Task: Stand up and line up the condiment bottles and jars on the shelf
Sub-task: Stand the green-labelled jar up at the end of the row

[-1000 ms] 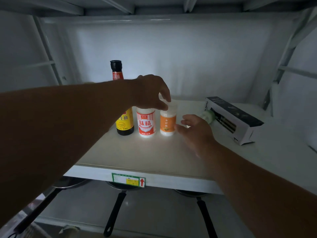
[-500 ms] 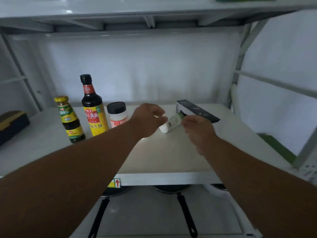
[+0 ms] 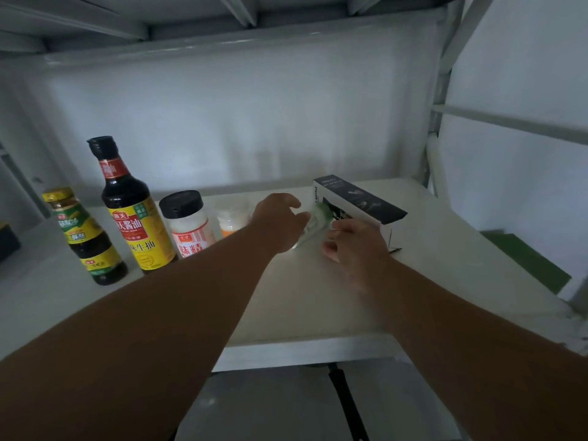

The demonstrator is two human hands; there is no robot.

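Tipped jar between our two hands, at the right end of the row

We have the small white plastic jar with the pale green label (image 3: 313,226) lying tilted on the white shelf board (image 3: 445,249), its long axis running from lower left up to upper right, the far end just beside the black-and-white cardboard box (image 3: 359,202). Our left hand (image 3: 280,221) curls round its near left side and our right hand (image 3: 351,243) pinches it from the right; both look closed on it, though blur hides the fingertips. The standing row lies to the left: green-labelled dark bottle (image 3: 84,237), tall soy sauce bottle (image 3: 132,208), black-capped white jar (image 3: 187,222), and orange-labelled white jar (image 3: 232,218). We judge the next move is to tip the jar upright and slide it left, the left hand being nearer the gap.
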